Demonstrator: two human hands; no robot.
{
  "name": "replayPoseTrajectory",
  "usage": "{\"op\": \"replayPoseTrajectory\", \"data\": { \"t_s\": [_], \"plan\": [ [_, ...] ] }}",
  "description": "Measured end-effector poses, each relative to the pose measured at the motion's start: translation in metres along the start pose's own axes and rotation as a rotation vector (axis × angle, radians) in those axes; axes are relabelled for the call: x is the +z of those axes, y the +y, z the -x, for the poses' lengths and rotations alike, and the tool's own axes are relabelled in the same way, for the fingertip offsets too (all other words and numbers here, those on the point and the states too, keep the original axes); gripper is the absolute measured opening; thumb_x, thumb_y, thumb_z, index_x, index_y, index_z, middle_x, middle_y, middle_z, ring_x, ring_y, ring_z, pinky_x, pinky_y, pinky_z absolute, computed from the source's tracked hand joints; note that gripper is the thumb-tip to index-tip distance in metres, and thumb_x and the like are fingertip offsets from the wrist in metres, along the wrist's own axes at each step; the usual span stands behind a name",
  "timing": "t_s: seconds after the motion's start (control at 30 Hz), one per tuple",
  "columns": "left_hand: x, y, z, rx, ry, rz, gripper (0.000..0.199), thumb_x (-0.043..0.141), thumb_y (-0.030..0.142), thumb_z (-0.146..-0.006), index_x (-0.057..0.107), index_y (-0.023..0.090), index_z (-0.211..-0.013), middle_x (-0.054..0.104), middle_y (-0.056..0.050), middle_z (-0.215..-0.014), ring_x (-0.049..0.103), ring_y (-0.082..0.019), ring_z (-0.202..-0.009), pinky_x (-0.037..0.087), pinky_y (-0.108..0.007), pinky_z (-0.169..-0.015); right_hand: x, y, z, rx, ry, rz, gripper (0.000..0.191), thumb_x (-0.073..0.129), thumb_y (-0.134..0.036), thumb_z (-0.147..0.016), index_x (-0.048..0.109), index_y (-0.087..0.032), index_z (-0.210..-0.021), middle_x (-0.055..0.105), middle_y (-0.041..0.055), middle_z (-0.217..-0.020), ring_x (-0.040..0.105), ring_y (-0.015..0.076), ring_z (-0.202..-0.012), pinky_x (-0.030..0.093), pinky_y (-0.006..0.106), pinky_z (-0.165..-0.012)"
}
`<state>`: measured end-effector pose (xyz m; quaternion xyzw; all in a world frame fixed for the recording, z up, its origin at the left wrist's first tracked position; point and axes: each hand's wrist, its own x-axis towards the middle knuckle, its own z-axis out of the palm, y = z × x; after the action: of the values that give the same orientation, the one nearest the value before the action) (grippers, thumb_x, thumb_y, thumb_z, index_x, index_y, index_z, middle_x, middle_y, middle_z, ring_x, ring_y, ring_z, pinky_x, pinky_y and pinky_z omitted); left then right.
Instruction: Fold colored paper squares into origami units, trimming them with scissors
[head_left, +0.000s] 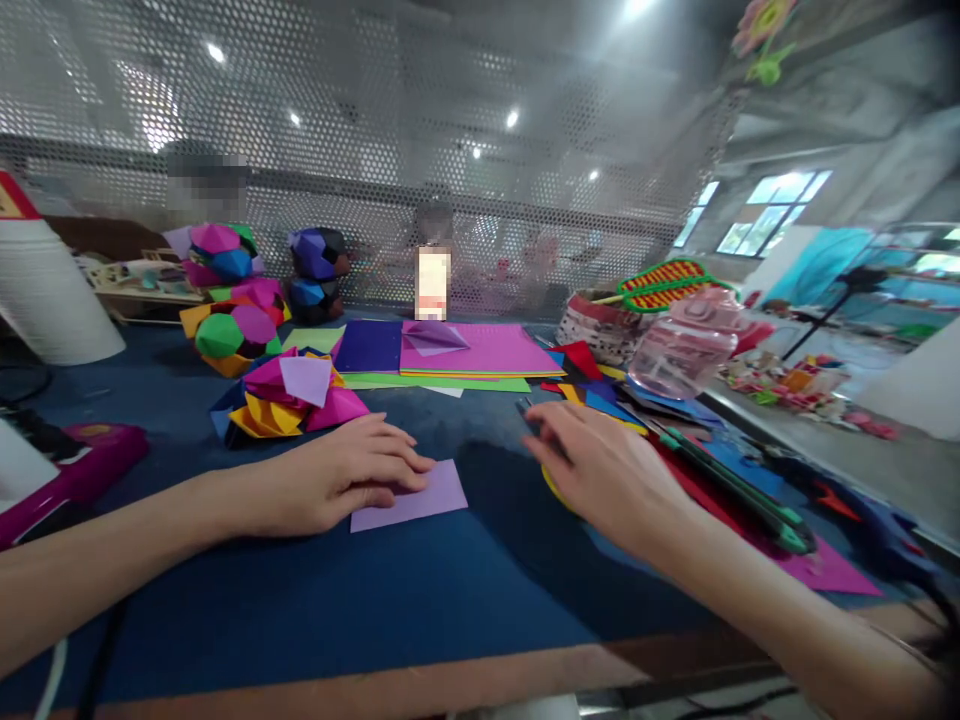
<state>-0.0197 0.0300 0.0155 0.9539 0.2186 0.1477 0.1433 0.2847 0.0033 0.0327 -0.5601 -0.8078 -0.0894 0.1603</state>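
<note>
A folded light purple paper (442, 492) lies on the dark blue table mat, and my left hand (352, 473) rests flat on its left part with the fingers extended. To the right, my right hand (592, 465) is above the mat, its fingers curled around a small dark object (523, 406) too blurred to name. Part of something yellow shows under that hand. Just behind my left hand sits a multicoloured folded paper piece (289, 395) in pink, yellow and purple.
Stacked coloured sheets (480, 350) lie at the back centre. Paper balls (232, 325) stand at the left, near a magenta tool (94, 465) and white cups (49, 285). On the right are a green-edged cutter (731, 490), a pink transparent jug (682, 345), a basket (596, 325) and a glue gun (862, 515).
</note>
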Motion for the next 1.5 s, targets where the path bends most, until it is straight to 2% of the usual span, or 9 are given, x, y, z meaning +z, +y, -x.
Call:
{"op": "replayPoseTrajectory", "data": {
  "t_s": [0.1, 0.3, 0.43, 0.53, 0.63, 0.83, 1.13, 1.27, 1.5],
  "plan": [
    [0.002, -0.002, 0.001, -0.024, -0.001, 0.042, 0.040, 0.053, 0.011, -0.096, 0.062, 0.032, -0.130, 0.065, -0.004, -0.135, 0.051, -0.023, -0.133, 0.019, -0.058, -0.119, -0.007, 0.029, 0.010, 0.129, -0.162, 0.080, 0.021, 0.059, -0.037, -0.091, 0.063, -0.019, -0.103, 0.070, 0.0082, -0.082, 0.064, 0.0249, -0.071, 0.041, 0.033, -0.062],
    [0.004, -0.004, 0.002, -0.063, 0.015, 0.088, 0.038, 0.056, 0.012, -0.096, 0.064, 0.033, -0.127, 0.065, -0.004, -0.134, 0.051, -0.024, -0.134, 0.017, -0.060, -0.119, 0.002, 0.051, 0.015, 0.153, -0.223, -0.178, 0.047, 0.056, -0.024, -0.083, 0.048, -0.020, -0.129, 0.057, -0.0029, -0.069, 0.057, 0.0182, -0.062, 0.037, 0.029, -0.058],
    [0.003, -0.005, 0.003, -0.067, -0.004, 0.119, 0.046, 0.056, 0.014, -0.096, 0.055, 0.034, -0.138, 0.061, -0.004, -0.140, 0.045, -0.026, -0.139, 0.018, -0.059, -0.119, -0.003, 0.020, 0.008, 0.202, -0.198, -0.670, 0.043, 0.060, -0.036, -0.085, 0.046, -0.023, -0.124, 0.054, -0.0035, -0.074, 0.051, 0.0139, -0.059, 0.039, 0.025, -0.053],
    [0.004, -0.004, 0.003, -0.108, -0.009, 0.190, 0.072, 0.054, 0.014, -0.097, 0.019, 0.035, -0.156, 0.059, -0.004, -0.142, 0.043, -0.023, -0.141, 0.009, -0.062, -0.120, -0.003, -0.021, 0.001, 0.208, -0.234, -1.143, 0.038, 0.058, -0.053, -0.088, 0.047, -0.025, -0.110, 0.048, -0.0075, -0.066, 0.043, 0.0104, -0.048, 0.038, 0.023, -0.045],
    [0.005, -0.002, 0.004, -0.136, 0.018, 0.242, 0.088, 0.054, 0.009, -0.094, -0.002, 0.030, -0.158, 0.062, -0.006, -0.138, 0.048, -0.022, -0.137, 0.014, -0.060, -0.120, 0.006, -0.059, -0.006, 0.084, -0.230, -1.302, 0.021, 0.054, -0.040, -0.093, 0.047, -0.024, -0.104, 0.053, -0.0053, -0.071, 0.052, 0.0116, -0.059, 0.046, 0.023, -0.054],
    [0.005, -0.004, 0.005, -0.106, 0.013, 0.071, 0.048, 0.049, 0.010, -0.094, 0.043, 0.024, -0.140, 0.051, -0.009, -0.147, 0.047, -0.028, -0.136, 0.028, -0.050, -0.119, 0.025, -0.096, -0.024, -0.128, -0.207, -1.112, 0.019, 0.053, -0.020, -0.085, 0.046, -0.022, -0.102, 0.054, -0.0057, -0.072, 0.051, 0.0104, -0.056, 0.045, 0.023, -0.053],
    [0.005, -0.003, 0.009, -0.181, -0.070, 0.027, 0.067, 0.041, 0.013, -0.096, 0.014, 0.017, -0.156, 0.045, -0.015, -0.152, 0.045, -0.030, -0.138, 0.012, -0.055, -0.122, 0.041, -0.088, -0.036, -0.160, -0.119, -0.981, 0.021, 0.054, -0.020, -0.079, 0.050, -0.020, -0.099, 0.056, -0.0033, -0.078, 0.051, 0.0114, -0.062, 0.046, 0.026, -0.059],
    [0.003, 0.000, 0.009, -0.224, -0.090, 0.086, 0.076, 0.040, 0.013, -0.096, -0.005, 0.014, -0.158, 0.046, -0.014, -0.152, 0.037, -0.027, -0.144, 0.005, -0.054, -0.123, 0.035, -0.077, -0.032, -0.050, -0.087, -0.930, 0.016, 0.055, -0.023, -0.077, 0.047, -0.021, -0.091, 0.050, -0.0066, -0.066, 0.047, 0.0107, -0.053, 0.042, 0.025, -0.051],
    [0.004, 0.000, 0.010, -0.215, -0.095, 0.176, 0.077, 0.041, 0.014, -0.098, -0.008, 0.023, -0.157, 0.047, -0.006, -0.153, 0.033, -0.020, -0.147, 0.003, -0.055, -0.122, 0.026, -0.056, -0.026, 0.109, -0.137, -0.921, 0.020, 0.054, -0.024, -0.071, 0.045, -0.023, -0.090, 0.046, -0.0092, -0.059, 0.046, 0.0105, -0.045, 0.040, 0.023, -0.042]
  ]
}}
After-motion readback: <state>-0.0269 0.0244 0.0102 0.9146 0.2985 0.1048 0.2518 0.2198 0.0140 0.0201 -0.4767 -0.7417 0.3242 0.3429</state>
